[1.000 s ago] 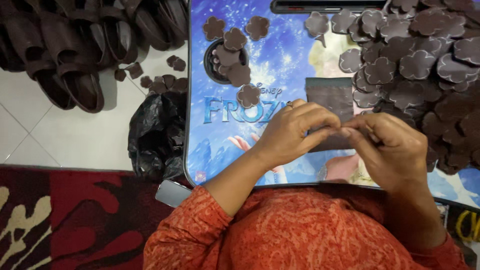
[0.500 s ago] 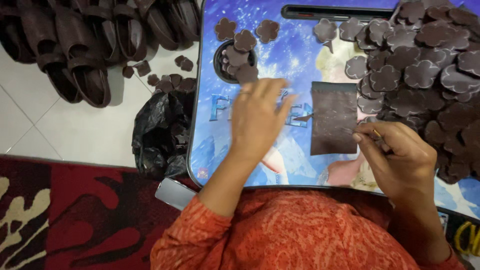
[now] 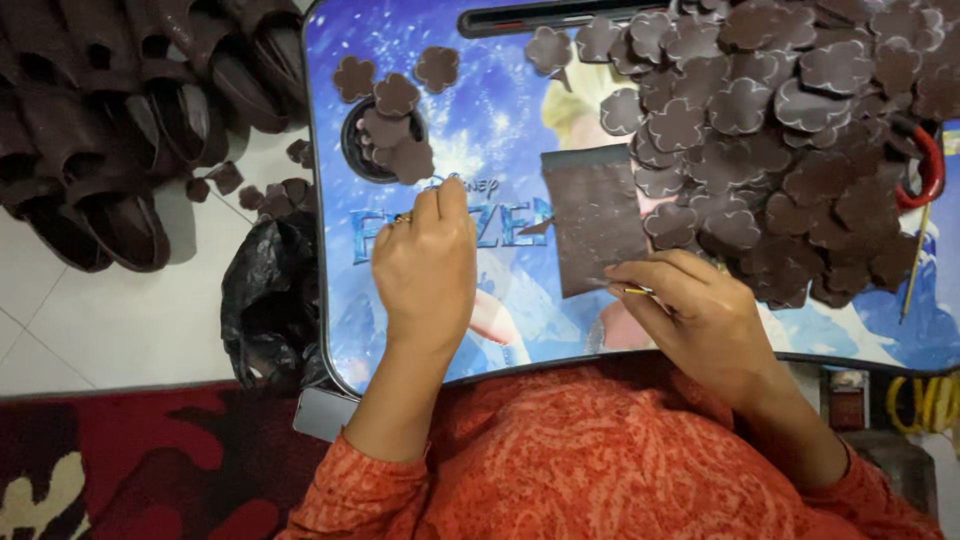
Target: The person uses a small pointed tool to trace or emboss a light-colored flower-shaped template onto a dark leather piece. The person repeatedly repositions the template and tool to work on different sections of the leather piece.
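Note:
My left hand (image 3: 425, 270) lies back-up on the blue picture-printed lap tray (image 3: 500, 90), fingers together and pointing at a small heap of brown flower-shaped cutouts (image 3: 392, 130) in the tray's round cup hollow. Whatever is under its fingertips is hidden. My right hand (image 3: 700, 315) rests at the tray's near edge and pinches a thin yellow stick-like tool (image 3: 637, 291). Its tip is at the lower corner of a flat brown rectangular sheet (image 3: 595, 215). A large pile of the same flower cutouts (image 3: 780, 120) covers the tray's far right.
Dark brown sandal straps (image 3: 110, 120) lie in rows on the white tiled floor at the left. A black plastic bag (image 3: 270, 300) sits beside the tray, with loose cutouts (image 3: 265, 190) near it. A red-handled tool (image 3: 930, 165) lies at the right edge. A red patterned rug (image 3: 130, 470) lies below.
A second ago both hands met over the tray's near middle. The left hand has since moved away to the left and forward toward the small heap. The right hand stayed by the brown sheet.

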`<control>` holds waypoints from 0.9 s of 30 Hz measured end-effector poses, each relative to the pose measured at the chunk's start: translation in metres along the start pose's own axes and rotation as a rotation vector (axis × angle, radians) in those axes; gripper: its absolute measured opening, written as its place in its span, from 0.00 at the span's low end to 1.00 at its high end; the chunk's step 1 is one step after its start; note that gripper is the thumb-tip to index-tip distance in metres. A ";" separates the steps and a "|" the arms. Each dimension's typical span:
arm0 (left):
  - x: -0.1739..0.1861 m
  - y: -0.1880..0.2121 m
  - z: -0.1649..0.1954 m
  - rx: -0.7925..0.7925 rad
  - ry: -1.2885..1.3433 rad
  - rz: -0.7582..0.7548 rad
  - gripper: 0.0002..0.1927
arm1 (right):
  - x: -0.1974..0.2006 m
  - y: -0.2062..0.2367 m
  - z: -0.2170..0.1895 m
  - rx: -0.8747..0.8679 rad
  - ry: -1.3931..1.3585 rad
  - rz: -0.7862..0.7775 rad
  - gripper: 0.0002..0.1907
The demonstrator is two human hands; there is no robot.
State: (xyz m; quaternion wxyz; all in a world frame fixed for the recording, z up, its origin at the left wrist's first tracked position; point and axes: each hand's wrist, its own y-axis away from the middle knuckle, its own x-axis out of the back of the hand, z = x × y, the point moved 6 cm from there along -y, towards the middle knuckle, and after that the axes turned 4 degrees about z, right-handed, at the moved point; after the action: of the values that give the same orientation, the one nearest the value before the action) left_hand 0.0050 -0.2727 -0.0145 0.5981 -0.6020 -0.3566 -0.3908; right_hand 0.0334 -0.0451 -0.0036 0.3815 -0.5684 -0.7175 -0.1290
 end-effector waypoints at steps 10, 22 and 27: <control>-0.028 -0.006 0.054 0.277 1.159 -0.257 0.09 | 0.019 0.004 0.021 -0.214 0.016 0.118 0.08; -0.019 0.003 0.058 -0.115 0.856 -0.124 0.19 | 0.023 -0.014 0.027 -0.215 0.022 0.099 0.08; -0.021 0.002 0.058 -0.096 0.869 -0.165 0.21 | 0.012 -0.029 0.036 -0.329 -0.097 0.046 0.09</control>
State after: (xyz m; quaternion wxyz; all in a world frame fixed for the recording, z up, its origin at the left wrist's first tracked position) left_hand 0.0004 -0.2141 -0.0329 0.6309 -0.3784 -0.1004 -0.6699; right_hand -0.0079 -0.0233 -0.0123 0.2511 -0.6448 -0.6912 -0.2084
